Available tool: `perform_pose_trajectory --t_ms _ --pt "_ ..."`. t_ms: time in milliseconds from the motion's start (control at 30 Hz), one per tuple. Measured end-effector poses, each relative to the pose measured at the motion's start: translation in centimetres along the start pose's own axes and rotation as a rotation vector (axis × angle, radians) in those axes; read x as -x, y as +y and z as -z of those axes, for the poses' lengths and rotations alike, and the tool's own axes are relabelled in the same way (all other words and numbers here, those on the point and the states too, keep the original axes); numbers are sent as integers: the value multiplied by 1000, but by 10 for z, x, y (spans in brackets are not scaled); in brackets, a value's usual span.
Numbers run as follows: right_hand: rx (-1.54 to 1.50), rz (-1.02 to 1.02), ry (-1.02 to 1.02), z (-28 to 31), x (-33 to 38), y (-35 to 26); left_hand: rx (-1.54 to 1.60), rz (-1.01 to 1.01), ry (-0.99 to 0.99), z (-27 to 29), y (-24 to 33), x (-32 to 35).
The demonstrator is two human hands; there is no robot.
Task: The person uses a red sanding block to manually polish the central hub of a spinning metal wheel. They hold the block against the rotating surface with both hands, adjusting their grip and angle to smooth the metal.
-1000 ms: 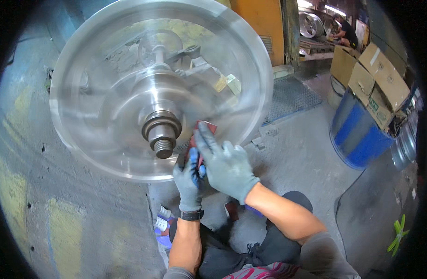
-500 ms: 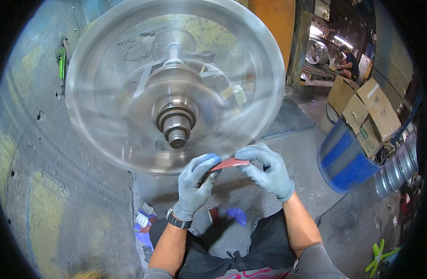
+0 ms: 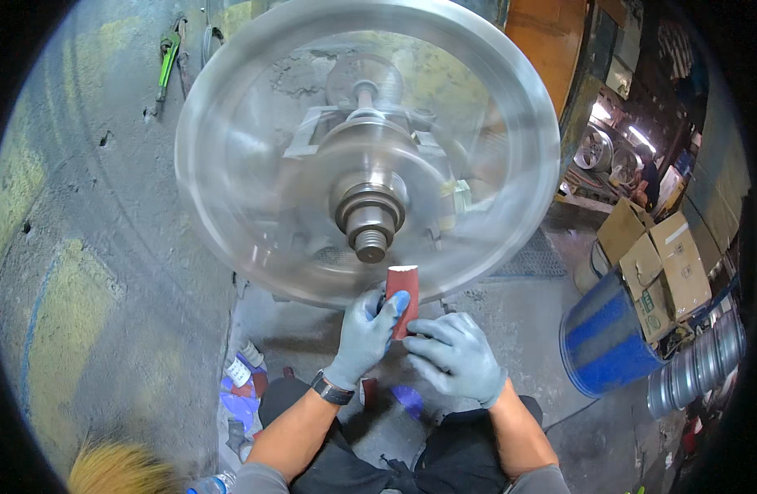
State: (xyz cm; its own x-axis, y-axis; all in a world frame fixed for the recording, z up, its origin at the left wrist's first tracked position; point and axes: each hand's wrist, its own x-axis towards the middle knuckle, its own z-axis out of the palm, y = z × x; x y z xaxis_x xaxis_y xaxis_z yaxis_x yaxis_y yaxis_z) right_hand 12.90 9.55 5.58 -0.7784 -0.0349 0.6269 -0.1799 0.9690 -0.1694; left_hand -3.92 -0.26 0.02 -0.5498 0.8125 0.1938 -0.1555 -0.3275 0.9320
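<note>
A reddish-brown strip of sandpaper [image 3: 401, 284] stands upright in front of me, its upper end pale-edged and slightly curved. My left hand [image 3: 366, 329], in a grey-blue glove, pinches it with the thumb on its face. Fingertips of my gloved right hand [image 3: 457, 354] close on the strip's lower end. Just beyond both hands a metal wheel rim [image 3: 280, 280] spins, its spokes blurred, mounted on a threaded shaft [image 3: 370, 243]. Whether the strip touches the rim I cannot tell.
At left is a stained wall with a green-handled tool [image 3: 168, 66] hanging on it. A blue drum [image 3: 601, 337] at right carries cardboard boxes [image 3: 675, 255], beside stacked metal rims [image 3: 700, 366]. Scraps and a white container [image 3: 238, 373] lie low at left. Another person [image 3: 647, 181] sits far back.
The sandpaper has turned from lying crosswise between both hands to upright. My right hand has moved down to its lower end. The view has shifted, and the wheel keeps spinning.
</note>
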Motion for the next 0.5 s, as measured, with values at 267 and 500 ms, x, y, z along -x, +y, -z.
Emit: perform_pose_trajectory --t_ms 267,500 --pt "-382 -539 420 7 -6 13 -517 -290 -54 -15 11 6" --pt "-685 -703 359 -2 3 26 -442 -164 -198 -20 11 6"
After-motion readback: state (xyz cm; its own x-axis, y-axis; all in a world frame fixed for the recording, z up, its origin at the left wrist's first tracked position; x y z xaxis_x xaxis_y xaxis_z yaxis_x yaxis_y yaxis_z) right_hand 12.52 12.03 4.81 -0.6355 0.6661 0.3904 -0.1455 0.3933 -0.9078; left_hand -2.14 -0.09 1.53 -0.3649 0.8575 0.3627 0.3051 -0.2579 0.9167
